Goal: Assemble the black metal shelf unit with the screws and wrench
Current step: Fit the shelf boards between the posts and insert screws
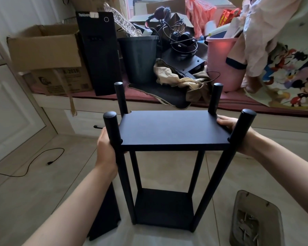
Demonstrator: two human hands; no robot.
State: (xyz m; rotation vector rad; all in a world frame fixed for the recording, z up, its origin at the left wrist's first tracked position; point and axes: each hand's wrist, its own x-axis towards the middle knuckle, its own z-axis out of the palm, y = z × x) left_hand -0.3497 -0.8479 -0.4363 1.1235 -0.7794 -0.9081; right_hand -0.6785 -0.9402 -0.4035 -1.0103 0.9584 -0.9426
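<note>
Both hands steady the shelf unit (167,157) by its upper shelf.

Left hand (106,148) curls its grip round the near-left post (114,139); right hand (233,128) presses fingers along the upper shelf's (172,128) right edge, whether curled under I cannot tell. Unit stands upright on the floor (167,171), lower shelf (163,206) and four posts fitted. One spare black panel (105,215) waits beside it, so I judge work remains. Grey tray (256,201) at right holds loose screws (247,226); no wrench seen.
</note>
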